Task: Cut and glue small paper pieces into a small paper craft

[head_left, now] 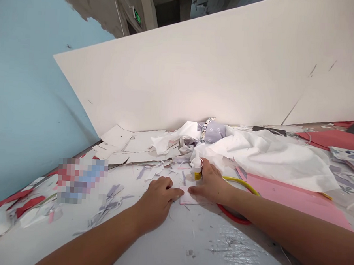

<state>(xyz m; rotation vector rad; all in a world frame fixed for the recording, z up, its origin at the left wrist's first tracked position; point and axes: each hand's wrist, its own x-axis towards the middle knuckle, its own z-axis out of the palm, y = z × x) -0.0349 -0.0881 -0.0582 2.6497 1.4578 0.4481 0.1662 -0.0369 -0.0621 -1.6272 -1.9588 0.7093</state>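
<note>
A small piece of pale pink paper [188,197] lies flat on the white tabletop between my hands. My left hand [157,202] rests at its left edge, fingers curled in and thumb stretched out to the paper; nothing shows in its grasp. My right hand [212,184] is spread, its thumb pressing on the paper. Its fingers reach up beside a small white bottle [197,168] with a yellow label and a pointed nozzle, which stands upright just behind the paper. I cannot tell whether the fingers touch the bottle. Under my right wrist lies a yellow-and-red ring [239,220], partly hidden.
White cloth [271,153] and a lavender patterned bundle [214,132] lie behind the bottle, against a white panel [197,78]. Pink sheets [292,194] are on the right, cardboard pieces [140,144] at back left. Paper scraps [111,200] litter the left side.
</note>
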